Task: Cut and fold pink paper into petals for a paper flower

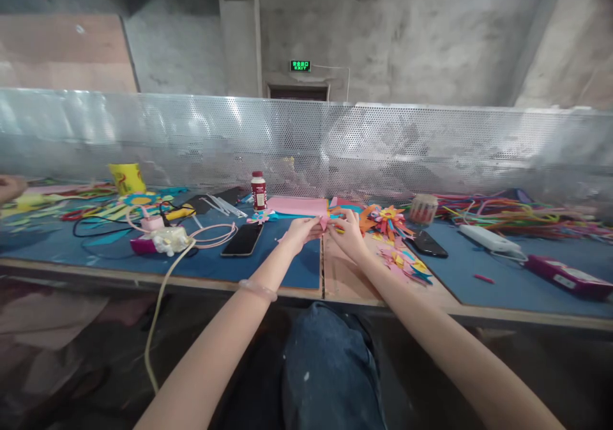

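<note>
My left hand [305,232] and my right hand [348,233] meet over the middle of the table, fingers pinched together. Between them is a small piece of pink paper [324,223], gripped from both sides. Something thin and yellow shows by my right fingers, too small to name. Just behind the hands lies a pink paper sheet [297,206]. Right of my right hand sits a paper flower [390,222] in orange, red and yellow, with cut paper pieces [407,264] in front of it. A smaller blue-and-white flower [261,216] lies left of my left hand.
A black phone [242,240], a red-capped bottle [258,191] and a power strip with cables [170,241] stand left. At right lie another phone [428,244], a white adapter [492,238], a purple box [567,276] and colourful strips [502,216]. Another person's hand [10,187] shows far left.
</note>
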A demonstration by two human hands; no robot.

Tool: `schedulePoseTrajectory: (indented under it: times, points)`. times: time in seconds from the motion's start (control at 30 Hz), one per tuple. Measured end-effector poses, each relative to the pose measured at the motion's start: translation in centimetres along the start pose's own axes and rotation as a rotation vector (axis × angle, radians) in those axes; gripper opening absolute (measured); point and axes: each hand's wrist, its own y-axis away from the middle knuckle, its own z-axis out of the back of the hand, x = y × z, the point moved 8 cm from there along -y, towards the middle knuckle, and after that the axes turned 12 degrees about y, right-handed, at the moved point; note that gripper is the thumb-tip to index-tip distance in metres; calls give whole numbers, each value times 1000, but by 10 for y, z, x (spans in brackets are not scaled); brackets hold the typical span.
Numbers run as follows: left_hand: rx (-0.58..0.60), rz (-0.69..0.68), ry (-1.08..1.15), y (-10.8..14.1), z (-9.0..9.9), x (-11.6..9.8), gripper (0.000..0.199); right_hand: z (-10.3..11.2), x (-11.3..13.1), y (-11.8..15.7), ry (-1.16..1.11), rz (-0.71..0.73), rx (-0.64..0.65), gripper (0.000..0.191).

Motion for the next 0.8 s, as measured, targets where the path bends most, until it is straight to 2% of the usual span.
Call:
schedulePoseTrajectory:
  times: [0.33, 0.47, 0.8]
  points:
    - [28, 6, -16, 0, 0, 2, 23, -6, -3, 1, 24, 10, 13, 11]
    - [55, 18, -38, 1, -4, 2, 17, -7, -4, 1, 41, 14, 12, 10]
    - [73, 14, -78, 5, -9, 0, 16, -6, -11, 1, 0, -54, 8, 7]
